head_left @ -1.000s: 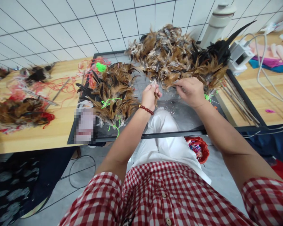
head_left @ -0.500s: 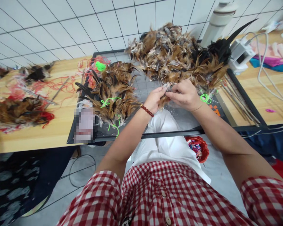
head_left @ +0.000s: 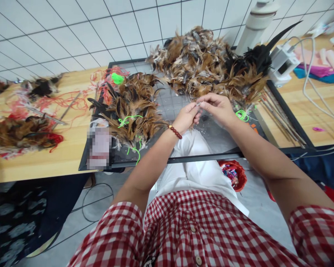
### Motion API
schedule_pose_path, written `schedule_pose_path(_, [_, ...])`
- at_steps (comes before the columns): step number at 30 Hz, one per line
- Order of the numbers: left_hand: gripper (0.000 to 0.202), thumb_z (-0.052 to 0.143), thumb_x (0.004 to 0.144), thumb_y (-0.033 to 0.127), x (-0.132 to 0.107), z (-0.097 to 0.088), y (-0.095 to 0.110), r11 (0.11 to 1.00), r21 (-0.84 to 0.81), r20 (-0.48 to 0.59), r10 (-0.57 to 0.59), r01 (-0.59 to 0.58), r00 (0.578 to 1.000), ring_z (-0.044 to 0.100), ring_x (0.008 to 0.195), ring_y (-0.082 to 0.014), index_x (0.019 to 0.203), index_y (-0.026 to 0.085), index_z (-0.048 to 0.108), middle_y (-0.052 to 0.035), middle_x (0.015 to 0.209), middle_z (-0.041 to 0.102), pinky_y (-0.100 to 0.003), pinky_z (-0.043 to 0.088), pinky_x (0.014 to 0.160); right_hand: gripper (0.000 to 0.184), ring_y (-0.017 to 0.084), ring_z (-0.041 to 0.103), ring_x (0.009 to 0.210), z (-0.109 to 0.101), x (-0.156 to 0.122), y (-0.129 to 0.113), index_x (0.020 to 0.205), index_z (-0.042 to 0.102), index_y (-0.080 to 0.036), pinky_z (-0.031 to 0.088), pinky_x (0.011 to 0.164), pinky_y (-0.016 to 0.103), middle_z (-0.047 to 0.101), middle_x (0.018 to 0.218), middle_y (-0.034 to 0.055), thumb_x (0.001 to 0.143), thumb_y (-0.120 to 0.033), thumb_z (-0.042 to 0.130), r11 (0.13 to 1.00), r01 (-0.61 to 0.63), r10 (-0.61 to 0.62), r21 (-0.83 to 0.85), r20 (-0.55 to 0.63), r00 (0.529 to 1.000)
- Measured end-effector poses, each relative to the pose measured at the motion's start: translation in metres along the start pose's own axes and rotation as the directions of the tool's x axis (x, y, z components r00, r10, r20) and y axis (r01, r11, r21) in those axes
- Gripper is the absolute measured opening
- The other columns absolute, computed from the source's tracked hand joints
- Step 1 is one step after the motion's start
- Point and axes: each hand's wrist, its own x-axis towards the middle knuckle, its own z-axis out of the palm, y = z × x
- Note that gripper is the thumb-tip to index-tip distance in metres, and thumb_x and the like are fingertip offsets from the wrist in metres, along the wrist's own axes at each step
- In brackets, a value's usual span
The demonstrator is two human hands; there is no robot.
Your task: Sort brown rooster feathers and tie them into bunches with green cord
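Note:
My left hand [head_left: 187,118], with a red bead bracelet at the wrist, is closed round a small bunch of brown feathers above the black-framed glass table [head_left: 183,159]. My right hand [head_left: 218,107] meets it from the right, its fingertips pinched on the top end of the same bunch. Just beyond both hands lies a big loose pile of brown and black feathers [head_left: 206,63]. To the left of my hands sits a bundle of brown feathers tied with green string [head_left: 133,111].
A wooden table [head_left: 44,148] at left carries more feather bundles and red string. Thin sticks [head_left: 284,118] lie along the glass table's right edge. A white device [head_left: 282,65] with cables stands at the back right. A red bowl [head_left: 233,174] sits on the floor under the table.
My hands came together: the right one left the big pile and moved left to the bunch held by the left one, where it now pinches the bunch's top end.

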Motion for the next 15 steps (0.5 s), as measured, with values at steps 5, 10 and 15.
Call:
schedule_pose_path(5, [0.03,0.054,0.107,0.022,-0.002,0.001,-0.003,0.999,-0.035,0.076,0.0,0.003,0.997,0.036,0.044,-0.0013,0.079,0.016,0.058,0.0086,0.059,0.046,-0.015,0.038,0.051,0.051,0.014,0.059,0.062,0.003,-0.002,-0.005,0.073,0.069,-0.022,0.049,0.064,0.03,0.063,0.065,-0.0012,0.075,-0.07,0.088,0.999,0.006,-0.004,0.041,-0.034,0.999])
schedule_pose_path(10, [0.036,0.052,0.107,0.017,-0.001,0.0,-0.001,0.999,-0.039,-0.076,0.012,-0.015,0.997,0.03,0.043,-0.0015,0.071,0.016,0.056,0.0092,0.055,0.039,-0.015,0.031,0.047,0.049,0.018,0.064,0.074,-0.004,0.002,0.009,0.08,0.07,-0.023,0.053,0.076,0.035,0.069,0.077,0.0028,0.09,-0.071,0.072,0.983,0.061,-0.073,-0.175,-0.065,0.995])
schedule_pose_path(15, [0.035,0.052,0.108,0.025,0.004,-0.009,0.006,0.978,-0.18,-0.282,0.047,-0.101,0.958,0.028,0.042,-0.0023,0.074,0.018,0.052,0.0099,0.056,0.035,-0.015,0.032,0.048,0.024,0.029,0.066,0.11,-0.025,0.007,0.032,0.099,0.076,-0.025,0.052,0.1,0.049,0.074,0.112,0.0105,0.102,-0.041,0.057,0.695,0.119,-0.25,-0.709,-0.084,0.965])
